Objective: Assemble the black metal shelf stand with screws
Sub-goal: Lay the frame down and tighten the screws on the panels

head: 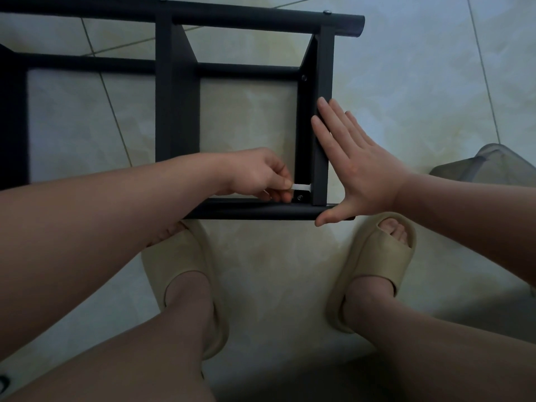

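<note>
The black metal shelf stand lies on the tiled floor in front of my feet. My left hand pinches a small silver wrench at the near right corner, just above a screw in the corner bracket. My right hand lies flat with straight fingers against the frame's right upright bar, its thumb resting on the near tube. Two more screw heads show on the far tube and one sits on the inner bar.
My feet in beige slippers stand just behind the near tube. A grey translucent object sits at the right edge. Pale floor tiles surround the frame.
</note>
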`<state>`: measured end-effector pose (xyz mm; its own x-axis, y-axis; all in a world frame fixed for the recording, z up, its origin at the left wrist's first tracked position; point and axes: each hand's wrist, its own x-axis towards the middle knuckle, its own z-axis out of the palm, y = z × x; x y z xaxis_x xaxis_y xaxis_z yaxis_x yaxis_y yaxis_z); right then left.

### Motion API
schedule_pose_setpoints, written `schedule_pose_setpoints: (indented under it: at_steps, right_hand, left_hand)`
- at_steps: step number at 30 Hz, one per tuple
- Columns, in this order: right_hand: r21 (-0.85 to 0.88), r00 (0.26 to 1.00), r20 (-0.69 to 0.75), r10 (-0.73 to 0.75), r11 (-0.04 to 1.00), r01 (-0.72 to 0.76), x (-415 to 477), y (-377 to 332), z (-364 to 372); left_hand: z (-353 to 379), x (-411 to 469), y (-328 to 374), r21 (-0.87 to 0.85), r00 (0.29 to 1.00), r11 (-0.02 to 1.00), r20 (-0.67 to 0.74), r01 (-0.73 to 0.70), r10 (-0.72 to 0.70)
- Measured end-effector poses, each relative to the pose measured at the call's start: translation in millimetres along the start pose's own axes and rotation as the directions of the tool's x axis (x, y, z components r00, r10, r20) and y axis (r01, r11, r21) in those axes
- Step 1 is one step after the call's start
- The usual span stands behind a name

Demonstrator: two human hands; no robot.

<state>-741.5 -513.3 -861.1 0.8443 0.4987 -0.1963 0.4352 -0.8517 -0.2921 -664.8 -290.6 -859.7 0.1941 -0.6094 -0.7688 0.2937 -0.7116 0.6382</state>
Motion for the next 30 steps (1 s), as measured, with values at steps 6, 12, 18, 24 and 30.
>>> schedule_pose_setpoints:
  at_steps: [6,12,18,24,30]
  right_hand:
    - [-0.002,1.0,-0.002,0.0,1.0,0.0,0,0,1]
    - [0.008,1.0,-0.004,-0.001,1.0,0.001,0,0,1]
    - [0.012,1.0,-0.003,-0.001,1.0,0.001,0,-1,1]
    - [0.014,1.0,-0.011,-0.007,1.0,0.007,0,0,1]
    - [0.005,1.0,-0.013,-0.01,1.0,0.01,0,1,3]
  left_hand:
    - [1,0,-1,0.085,0.999,0.996,0.013,-0.035,0.034]
    - [3,0,3,0.237,0.999,0.971,0.035,-0.027,0.02]
    - [-1,4,5,0.234,0.999,0.972,-0.029,-0.008,0.015]
    - [-4,7,11,0.238,0.987,0.971,-0.146,-0.035,0.071]
    - [3,5,15,-0.157,0.987,0.987,-0.159,-0.027,0.001]
